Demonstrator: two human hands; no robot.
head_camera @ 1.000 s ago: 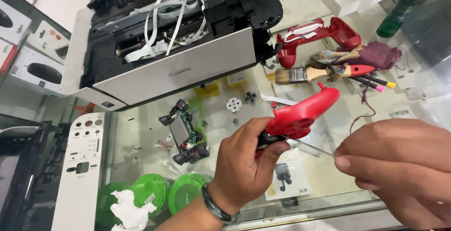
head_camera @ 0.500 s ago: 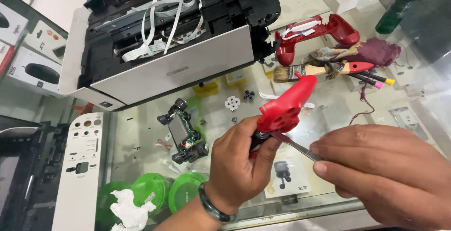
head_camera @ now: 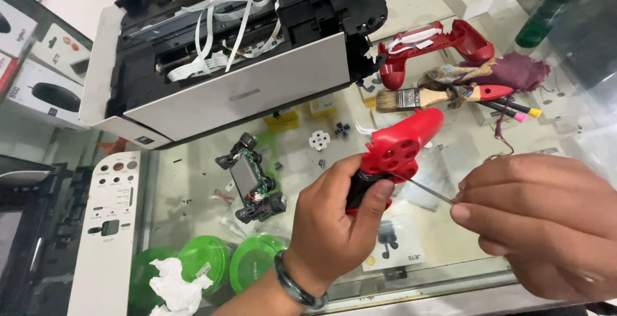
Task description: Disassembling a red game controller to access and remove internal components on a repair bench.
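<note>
Just right of the frame's centre, the left hand (head_camera: pixel 337 226) grips a red plastic game-controller front shell (head_camera: pixel 397 149) by its lower, dark-lined grip, thumb and fingers clamped round it. The shell's long axis tilts from the palm up toward the upper right, its button holes facing the camera.

From the lower right, the right hand (head_camera: pixel 540 219) pinches a thin grey metal tool (head_camera: pixel 429 189) between thumb and fingertips, fingers closed on its near end. The tool slants up and left, and its tip meets the shell at the lower edge, just beside the left thumb. So the shell lies up and left of the right fingers, with the tool bridging the short gap; the left hand is the one already on the shell.

On the glass counter (head_camera: pixel 193 187) behind, a bare controller circuit board with black sticks (head_camera: pixel 250 178) lies left of centre, a second red shell half (head_camera: pixel 437 49) and a wooden-handled paintbrush (head_camera: pixel 418 99) sit at upper right, and an opened white and black printer (head_camera: pixel 225 52) fills the upper left.
</note>
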